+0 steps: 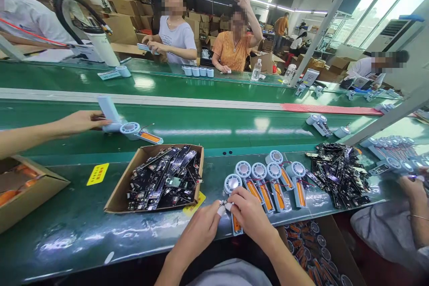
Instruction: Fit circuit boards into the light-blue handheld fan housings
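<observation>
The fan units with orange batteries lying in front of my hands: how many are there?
6. Five fan units lie in a row; the sixth is at the left hand and right hand. More may be hidden.

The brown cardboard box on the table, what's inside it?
The cardboard box holds a heap of black circuit boards. They cover its bottom, so anything underneath stays hidden.

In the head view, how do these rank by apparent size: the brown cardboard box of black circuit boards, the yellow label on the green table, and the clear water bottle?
1. Brown cardboard box of black circuit boards, clearly largest.
2. Yellow label and clear water bottle look similar; the bottle stands much farther away, so I do not rank them.
</observation>
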{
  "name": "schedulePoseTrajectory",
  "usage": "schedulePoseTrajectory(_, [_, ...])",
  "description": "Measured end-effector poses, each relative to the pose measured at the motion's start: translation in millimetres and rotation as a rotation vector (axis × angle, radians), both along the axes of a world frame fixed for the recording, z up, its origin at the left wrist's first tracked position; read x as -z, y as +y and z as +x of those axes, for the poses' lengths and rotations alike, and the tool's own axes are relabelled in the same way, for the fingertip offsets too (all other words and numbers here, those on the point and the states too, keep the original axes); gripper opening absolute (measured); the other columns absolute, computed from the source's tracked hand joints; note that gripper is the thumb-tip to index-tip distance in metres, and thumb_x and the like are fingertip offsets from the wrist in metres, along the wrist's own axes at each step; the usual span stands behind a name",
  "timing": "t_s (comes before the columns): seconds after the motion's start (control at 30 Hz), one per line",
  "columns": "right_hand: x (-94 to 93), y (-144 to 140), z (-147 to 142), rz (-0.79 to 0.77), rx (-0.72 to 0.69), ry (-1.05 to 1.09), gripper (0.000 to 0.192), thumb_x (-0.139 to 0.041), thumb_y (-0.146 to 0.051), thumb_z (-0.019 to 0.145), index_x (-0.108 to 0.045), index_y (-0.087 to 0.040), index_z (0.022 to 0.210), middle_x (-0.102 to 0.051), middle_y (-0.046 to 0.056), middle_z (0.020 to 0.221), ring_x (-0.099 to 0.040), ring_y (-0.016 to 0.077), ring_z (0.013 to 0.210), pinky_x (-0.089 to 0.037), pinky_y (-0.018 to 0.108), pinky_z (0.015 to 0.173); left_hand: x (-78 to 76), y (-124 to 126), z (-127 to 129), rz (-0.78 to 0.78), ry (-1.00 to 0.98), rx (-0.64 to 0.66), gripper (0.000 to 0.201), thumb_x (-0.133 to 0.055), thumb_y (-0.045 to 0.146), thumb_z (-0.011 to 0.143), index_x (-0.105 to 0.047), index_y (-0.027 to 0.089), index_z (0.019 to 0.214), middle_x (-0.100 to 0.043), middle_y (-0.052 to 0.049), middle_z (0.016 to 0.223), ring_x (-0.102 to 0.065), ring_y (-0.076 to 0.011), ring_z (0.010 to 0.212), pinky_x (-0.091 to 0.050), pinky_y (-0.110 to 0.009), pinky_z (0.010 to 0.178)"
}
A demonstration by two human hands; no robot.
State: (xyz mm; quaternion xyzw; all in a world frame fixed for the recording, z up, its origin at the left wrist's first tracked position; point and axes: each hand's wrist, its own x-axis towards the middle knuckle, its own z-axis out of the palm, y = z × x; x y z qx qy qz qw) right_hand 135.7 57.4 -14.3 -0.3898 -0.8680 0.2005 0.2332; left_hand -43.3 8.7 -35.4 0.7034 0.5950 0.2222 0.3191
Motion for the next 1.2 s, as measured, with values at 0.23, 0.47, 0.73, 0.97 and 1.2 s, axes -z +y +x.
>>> schedulePoseTrajectory(0.23, [-2.3, 7.4, 9.3, -0.042, -0.19, 0.039, 0.016, -0.058, -0.011, 0.095, -0.07, -0.018, 0.103, -0.067, 0.007, 0.101, -0.062, 0.0204, 0.094, -0.051, 0.03, 0.083, -1.8, 0.0, -5.9, -0.042, -0.032, 0.069, 0.03, -0.03, 0.027, 0.097, -0.053, 0.023, 0.08, -0.067, -0.003, 0.078, -0.063, -0.0205, 0.076, -0.042, -0.029, 0.069])
schedulePoseTrajectory(0.47, [10.0, 4.2, 7.2, 0.002, -0.139, 0.083, 0.014, -0.059, -0.013, 0.095, -0.071, -0.018, 0.098, -0.07, 0.007, 0.095, -0.062, 0.0203, 0.089, -0.051, 0.032, 0.081, -4.9, 3.7, -3.4, -0.04, 0.012, 0.117, 0.029, -0.026, 0.023, 0.093, -0.048, 0.024, 0.074, -0.065, -0.004, 0.074, -0.061, -0.021, 0.07, -0.039, -0.031, 0.065])
schedulePoseTrajectory(0.73, [1.8, 1.3, 14.2, -0.42, 0.055, 0.509, 0.014, -0.067, -0.029, 0.091, -0.073, -0.021, 0.102, -0.074, 0.006, 0.093, -0.069, 0.0182, 0.083, -0.055, 0.03, 0.077, 5.9, -4.8, -3.0, 0.072, -0.146, -0.138, 0.037, -0.034, 0.033, 0.095, -0.067, 0.021, 0.105, -0.075, -0.011, 0.109, -0.07, -0.026, 0.103, -0.054, -0.039, 0.089])
schedulePoseTrajectory(0.97, [11.8, 4.2, -0.8, -0.768, 0.325, 0.924, 0.026, -0.08, -0.039, 0.077, -0.067, -0.019, 0.089, -0.073, 0.002, 0.073, -0.068, 0.0165, 0.061, -0.058, 0.029, 0.062, 22.0, -13.8, 3.1, 0.013, -0.381, -0.467, 0.048, -0.045, 0.044, 0.088, -0.064, 0.017, 0.123, -0.075, -0.011, 0.101, -0.073, -0.0237, 0.082, -0.06, -0.04, 0.079])
schedulePoseTrajectory(1.2, [-0.7, 0.3, -13.1, -0.442, 0.151, 0.586, 0.02, -0.062, -0.024, 0.092, -0.076, -0.022, 0.105, -0.078, 0.005, 0.096, -0.072, 0.0196, 0.086, -0.056, 0.031, 0.08, 5.2, -14.3, 8.8, -0.026, -0.517, -0.444, 0.033, -0.047, 0.046, 0.086, -0.059, 0.021, 0.104, -0.07, -0.006, 0.084, -0.064, -0.0166, 0.058, -0.053, -0.027, 0.052])
